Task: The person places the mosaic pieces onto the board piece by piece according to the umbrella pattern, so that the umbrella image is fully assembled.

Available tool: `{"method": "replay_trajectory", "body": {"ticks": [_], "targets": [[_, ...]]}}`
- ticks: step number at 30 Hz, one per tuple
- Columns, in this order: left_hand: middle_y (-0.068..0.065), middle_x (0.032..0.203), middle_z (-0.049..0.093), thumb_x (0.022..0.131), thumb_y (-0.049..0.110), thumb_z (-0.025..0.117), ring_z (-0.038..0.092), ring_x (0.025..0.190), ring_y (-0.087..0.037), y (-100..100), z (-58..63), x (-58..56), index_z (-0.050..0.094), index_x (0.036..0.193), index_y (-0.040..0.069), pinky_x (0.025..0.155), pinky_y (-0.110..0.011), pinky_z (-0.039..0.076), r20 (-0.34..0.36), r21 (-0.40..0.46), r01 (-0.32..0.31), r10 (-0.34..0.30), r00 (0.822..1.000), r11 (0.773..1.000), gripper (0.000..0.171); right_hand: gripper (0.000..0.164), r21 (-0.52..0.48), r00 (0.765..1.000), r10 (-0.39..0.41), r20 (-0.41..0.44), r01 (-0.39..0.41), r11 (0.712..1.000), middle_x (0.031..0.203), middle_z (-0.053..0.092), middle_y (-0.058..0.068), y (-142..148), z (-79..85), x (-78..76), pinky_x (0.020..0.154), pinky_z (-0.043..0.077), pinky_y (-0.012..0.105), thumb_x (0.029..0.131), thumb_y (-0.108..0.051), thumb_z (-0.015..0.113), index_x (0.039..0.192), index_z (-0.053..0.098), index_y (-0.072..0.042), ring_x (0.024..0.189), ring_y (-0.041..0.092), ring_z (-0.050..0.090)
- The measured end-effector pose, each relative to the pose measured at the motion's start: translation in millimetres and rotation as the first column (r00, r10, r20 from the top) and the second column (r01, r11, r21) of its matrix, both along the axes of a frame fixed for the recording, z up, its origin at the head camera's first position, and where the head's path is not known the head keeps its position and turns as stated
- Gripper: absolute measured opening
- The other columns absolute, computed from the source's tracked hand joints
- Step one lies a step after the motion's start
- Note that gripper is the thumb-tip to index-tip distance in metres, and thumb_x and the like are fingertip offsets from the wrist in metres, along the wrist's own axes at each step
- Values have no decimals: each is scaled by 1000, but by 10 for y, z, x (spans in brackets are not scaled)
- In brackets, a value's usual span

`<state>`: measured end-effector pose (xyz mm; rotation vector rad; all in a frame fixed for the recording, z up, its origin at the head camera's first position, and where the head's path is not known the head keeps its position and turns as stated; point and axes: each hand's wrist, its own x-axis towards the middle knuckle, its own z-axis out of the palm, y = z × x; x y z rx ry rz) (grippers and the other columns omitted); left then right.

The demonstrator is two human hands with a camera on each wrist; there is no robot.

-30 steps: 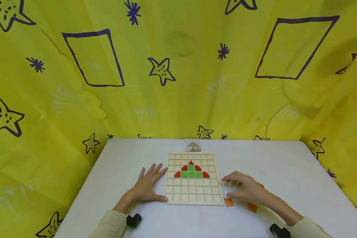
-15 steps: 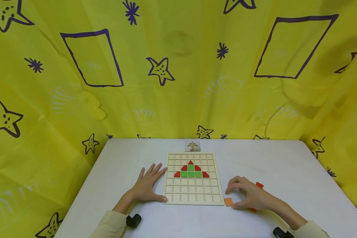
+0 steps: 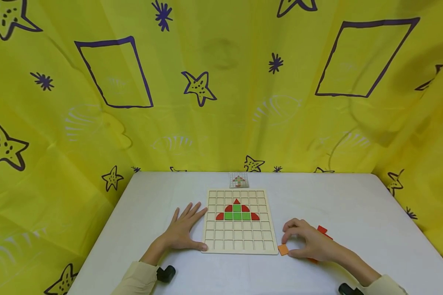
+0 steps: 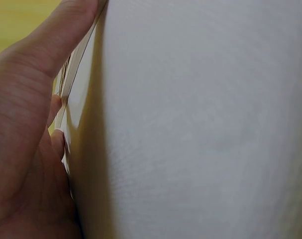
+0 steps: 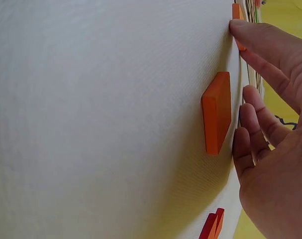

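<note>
My left hand (image 3: 182,231) lies spread beside the pale wooden grid board (image 3: 240,241), its thumb on the near left corner and its fingertips at the left edge. Flat in the board's cells sit red and green tiles (image 3: 237,216) forming a stepped, pointed shape. At the board's near right corner my right hand (image 3: 306,241) pinches a small orange square tile (image 3: 283,250) between thumb and index finger, the tile still low at the table. In the right wrist view another orange tile (image 5: 217,114) lies on the table under the palm.
Red tiles (image 3: 322,229) lie on the table behind the right hand, partly covered by it. A small pattern card (image 3: 238,180) stands beyond the board. Yellow patterned cloth (image 3: 221,123) encloses the white table (image 3: 162,184) at the back and sides.
My right hand has moved from the board's right edge down to the orange tile, and its index finger has closed in on it. The tile has turned slightly. My left hand stays put.
</note>
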<state>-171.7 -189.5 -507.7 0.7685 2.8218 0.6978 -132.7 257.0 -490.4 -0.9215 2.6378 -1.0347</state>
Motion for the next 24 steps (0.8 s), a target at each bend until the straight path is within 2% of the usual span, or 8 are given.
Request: {"method": "replay_trajectory", "body": {"ticks": [8,16,21,24], "targets": [[-13,171,19,68,66,86,7,157,-42,9,29,-4,33,162,17,118,-73,-3,28,-33,-13,13,1000,999,118,21,0,999,5,-33,-5,1000,120,56,-5,8,-9,6,95,45,33,86,-29,84,97,68,-37,114,16,46],[-11,171,18,68,67,85,6,157,-41,16,30,-10,33,162,19,118,-72,-4,37,-39,-19,21,999,999,118,19,19,998,46,-40,-45,999,120,59,-7,27,62,-23,94,46,32,89,-27,82,98,69,-37,113,13,49],[-13,170,20,68,66,85,8,156,-42,10,28,-1,34,162,17,118,-73,-2,21,-34,-17,18,1000,999,118,23,-59,995,92,-34,-94,994,113,64,-7,11,123,-73,87,49,30,89,-17,82,104,68,-29,102,15,57],[-14,170,20,68,66,86,9,156,-43,6,28,1,34,162,17,117,-73,-2,19,-29,-15,16,1000,999,118,24,-106,995,91,-29,-93,990,109,65,-5,-10,144,-101,83,52,29,90,-16,81,107,66,-24,95,17,59]]}}
